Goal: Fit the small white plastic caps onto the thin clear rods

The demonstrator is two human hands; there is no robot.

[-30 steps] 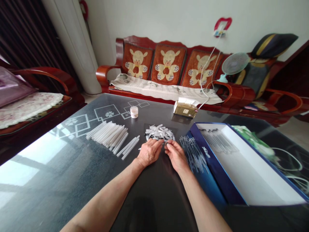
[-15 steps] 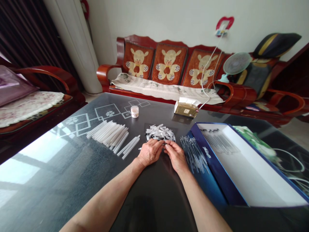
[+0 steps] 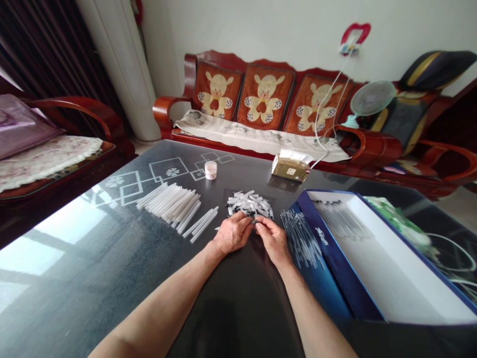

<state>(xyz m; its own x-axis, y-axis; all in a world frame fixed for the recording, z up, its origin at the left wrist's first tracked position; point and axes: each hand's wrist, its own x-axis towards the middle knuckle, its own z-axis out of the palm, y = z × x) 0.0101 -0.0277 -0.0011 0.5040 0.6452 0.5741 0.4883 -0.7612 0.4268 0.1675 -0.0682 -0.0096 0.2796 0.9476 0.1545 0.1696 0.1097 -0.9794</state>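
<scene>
My left hand (image 3: 234,233) and my right hand (image 3: 273,239) meet over the dark table, fingers pinched. Between their fingertips a small dark piece (image 3: 254,222) shows; its kind is too small to make out. A pale tip (image 3: 217,228) pokes out left of my left hand, and I cannot tell whether it is held. Just beyond my fingers lies a pile of short white and black pieces (image 3: 250,203). Some white tubes (image 3: 201,224), like pen barrels, lie to the left. Right of my right hand are thin dark sticks (image 3: 301,238), like pen refills.
A larger bundle of white tubes (image 3: 169,204) lies at left on the table (image 3: 112,258). Behind stand a small round tub (image 3: 210,170) and a tissue pack (image 3: 290,168). An open blue box (image 3: 395,278) holding thin clear sticks (image 3: 341,219) borders the right, beside a green bag (image 3: 398,219).
The camera view has shifted slightly. Both hands stay pinched together at the same spot before the pile, with hardly any change in the fingers.
</scene>
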